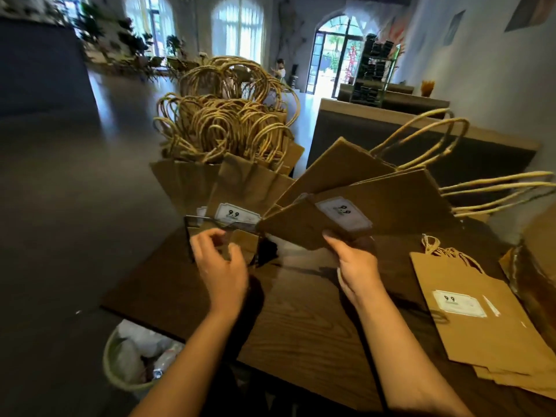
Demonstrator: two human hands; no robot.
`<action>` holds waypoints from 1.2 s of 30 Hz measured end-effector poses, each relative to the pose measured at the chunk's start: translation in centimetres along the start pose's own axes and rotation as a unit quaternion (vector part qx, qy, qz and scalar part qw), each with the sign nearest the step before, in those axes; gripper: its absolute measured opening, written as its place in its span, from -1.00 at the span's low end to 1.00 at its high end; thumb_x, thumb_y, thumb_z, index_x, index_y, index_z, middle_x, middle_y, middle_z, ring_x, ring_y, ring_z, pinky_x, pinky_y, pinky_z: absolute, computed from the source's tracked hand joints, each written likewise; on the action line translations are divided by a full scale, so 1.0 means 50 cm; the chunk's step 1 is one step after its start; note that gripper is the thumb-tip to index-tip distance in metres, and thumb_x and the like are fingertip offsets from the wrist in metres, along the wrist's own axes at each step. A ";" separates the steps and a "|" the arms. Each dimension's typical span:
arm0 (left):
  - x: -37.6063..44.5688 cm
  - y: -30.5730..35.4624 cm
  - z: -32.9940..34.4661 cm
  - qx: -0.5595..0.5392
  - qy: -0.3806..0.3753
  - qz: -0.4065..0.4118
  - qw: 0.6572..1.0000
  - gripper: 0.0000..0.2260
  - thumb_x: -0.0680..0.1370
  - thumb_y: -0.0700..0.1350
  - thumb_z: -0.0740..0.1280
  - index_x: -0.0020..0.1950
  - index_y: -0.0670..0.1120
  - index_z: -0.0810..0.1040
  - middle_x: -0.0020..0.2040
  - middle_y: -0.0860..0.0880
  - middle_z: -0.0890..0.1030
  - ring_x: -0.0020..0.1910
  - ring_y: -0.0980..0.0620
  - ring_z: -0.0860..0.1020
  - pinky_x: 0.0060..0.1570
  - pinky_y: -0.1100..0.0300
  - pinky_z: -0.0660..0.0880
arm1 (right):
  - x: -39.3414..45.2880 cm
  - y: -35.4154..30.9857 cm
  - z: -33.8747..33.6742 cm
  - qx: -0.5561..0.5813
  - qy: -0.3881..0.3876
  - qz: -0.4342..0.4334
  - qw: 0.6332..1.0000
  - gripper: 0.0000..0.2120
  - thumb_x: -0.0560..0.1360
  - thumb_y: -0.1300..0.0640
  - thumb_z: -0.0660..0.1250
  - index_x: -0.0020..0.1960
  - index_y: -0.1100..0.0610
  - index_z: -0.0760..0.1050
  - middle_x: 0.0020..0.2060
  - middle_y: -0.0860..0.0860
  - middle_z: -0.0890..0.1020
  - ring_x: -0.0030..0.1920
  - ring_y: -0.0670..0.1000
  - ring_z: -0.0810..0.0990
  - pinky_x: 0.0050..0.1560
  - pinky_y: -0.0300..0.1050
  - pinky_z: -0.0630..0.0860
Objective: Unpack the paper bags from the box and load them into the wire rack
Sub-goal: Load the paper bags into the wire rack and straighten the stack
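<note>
Rack mostly loaded, more bags left.
Right hand [356, 266] grips fanned bags [361, 200]; left hand [221, 266], fingers loose, reaches the full rack [192, 219]; a stack [481, 320] waits beside the box [538, 266].

Matt brown paper bags [376, 206]; grained wooden table [301, 326]; wire rack [222, 225].

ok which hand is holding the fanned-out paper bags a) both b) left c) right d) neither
c: the right hand grips the fanned paper bags by their bottom edges, while the left hand reaches toward the wire rack and holds nothing.
</note>
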State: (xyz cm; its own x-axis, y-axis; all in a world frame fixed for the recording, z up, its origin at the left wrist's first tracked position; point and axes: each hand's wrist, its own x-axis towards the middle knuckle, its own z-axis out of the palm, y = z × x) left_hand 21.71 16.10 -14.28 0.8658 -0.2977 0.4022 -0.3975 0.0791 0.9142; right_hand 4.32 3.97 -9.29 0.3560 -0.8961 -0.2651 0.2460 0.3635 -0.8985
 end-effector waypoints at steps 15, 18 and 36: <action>0.043 -0.104 -0.034 0.159 -0.103 -0.030 0.981 -0.42 0.54 -0.20 0.35 0.52 0.06 0.28 0.36 0.01 0.23 0.38 -0.06 0.28 0.32 0.03 0.40 | 0.071 0.039 0.208 -0.066 -0.078 -0.146 0.984 -0.54 0.14 -0.09 0.69 -0.03 -0.03 0.65 0.08 -0.03 0.71 0.19 0.05 0.65 0.34 0.11 0.51; 0.047 -0.109 -0.036 0.147 -0.099 -0.032 0.984 -0.41 0.54 -0.21 0.35 0.52 0.08 0.28 0.35 0.05 0.23 0.38 0.00 0.28 0.30 0.12 0.36 | 0.082 0.051 0.210 -0.120 -0.084 -0.081 0.986 -0.51 0.10 -0.15 0.69 -0.06 -0.01 0.65 0.11 -0.05 0.69 0.22 0.06 0.63 0.36 0.09 0.50; 0.047 -0.118 -0.039 0.080 -0.107 -0.053 0.990 -0.42 0.58 -0.20 0.30 0.59 0.05 0.30 0.24 0.12 0.39 0.05 0.26 0.50 0.16 0.05 0.57 | 0.104 0.045 0.228 -0.268 -0.072 -0.226 0.934 -0.56 0.41 -0.08 0.55 -0.42 0.19 0.50 -0.53 -0.09 0.57 -0.42 -0.09 0.59 -0.37 -0.12 0.53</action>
State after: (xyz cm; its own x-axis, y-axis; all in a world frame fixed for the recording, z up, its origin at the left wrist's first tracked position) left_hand 26.70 16.78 -18.64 0.8278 -0.4927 0.2685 -0.3654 -0.1103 0.9243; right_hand 17.00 3.05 -8.71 0.4528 -0.8694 0.1979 -0.0730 -0.2574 -0.9635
